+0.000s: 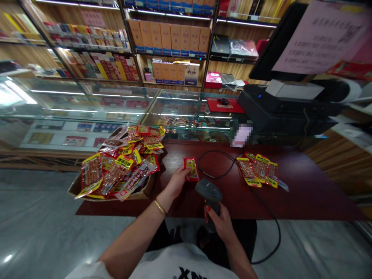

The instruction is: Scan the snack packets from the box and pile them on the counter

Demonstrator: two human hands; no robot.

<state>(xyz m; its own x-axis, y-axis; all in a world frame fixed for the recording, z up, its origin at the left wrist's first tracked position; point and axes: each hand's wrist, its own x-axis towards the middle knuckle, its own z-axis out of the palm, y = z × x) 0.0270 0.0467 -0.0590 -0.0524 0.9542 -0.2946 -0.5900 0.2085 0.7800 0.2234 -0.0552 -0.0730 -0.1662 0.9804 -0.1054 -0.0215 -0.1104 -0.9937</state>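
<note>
Pinched in my left hand [176, 181] is a small red and yellow snack packet [192, 169], held just over the dark red table [174, 153]. My right hand [222, 221] grips a black barcode scanner [209, 190] by its handle, its head angled toward the packet. Left of my hands, a cardboard box [142, 192] is heaped with red and yellow snack packets [114, 174]. To the right, several similar packets [260, 169] lie in a small overlapping pile on the table.
The scanner's black cable [277, 221] loops over the table and hangs past its front edge. Behind stands a glass display counter [180, 102] with a red mouse pad [225, 104]. A monitor [279, 38] and a black machine [279, 112] stand at the back right.
</note>
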